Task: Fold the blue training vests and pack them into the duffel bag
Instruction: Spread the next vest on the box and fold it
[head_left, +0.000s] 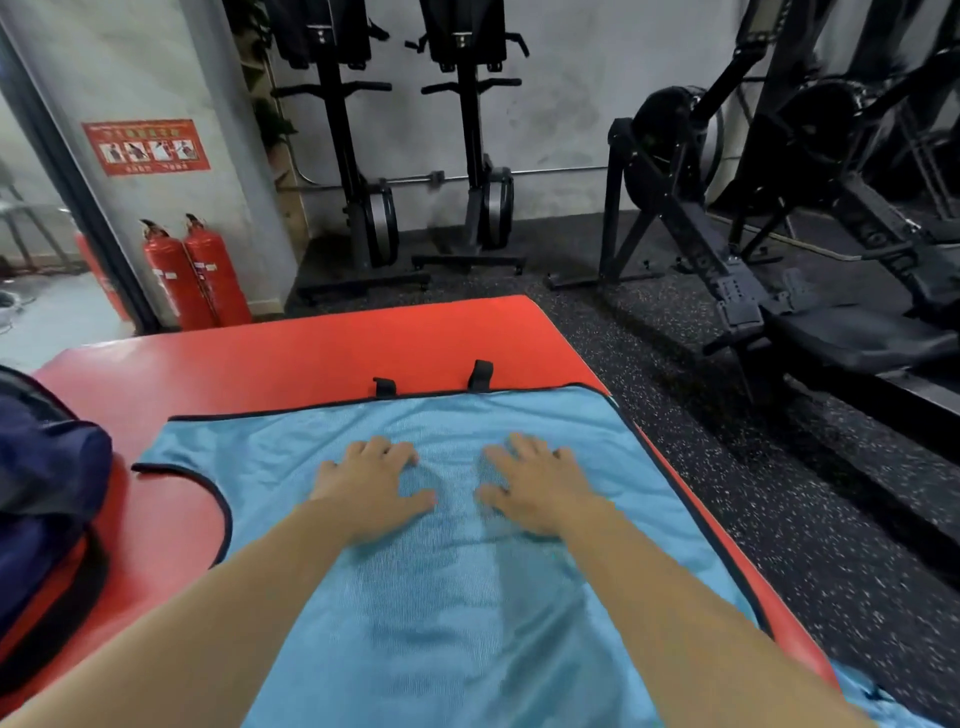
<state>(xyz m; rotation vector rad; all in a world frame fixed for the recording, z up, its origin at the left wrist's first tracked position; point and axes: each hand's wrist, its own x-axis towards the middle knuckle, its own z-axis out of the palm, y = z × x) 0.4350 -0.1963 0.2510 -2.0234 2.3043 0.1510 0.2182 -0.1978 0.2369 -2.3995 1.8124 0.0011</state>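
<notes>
A light blue mesh training vest (447, 597) with black trim lies spread flat on a red padded mat (291, 358). My left hand (371, 491) and my right hand (537, 488) both press flat on the vest's middle, fingers straight and spread, a short gap between them. An armhole curve of the vest shows at the left. A dark navy duffel bag (47, 493) sits on the mat at the far left, partly cut off by the frame edge. Its opening is not visible.
Two black straps (480, 375) stick up from the mat just beyond the vest. The mat's right edge drops to speckled black rubber floor (779, 493). Rowing machines (483, 156) stand against the far wall, gym equipment (779, 234) at right, two red fire extinguishers (197, 275) at left.
</notes>
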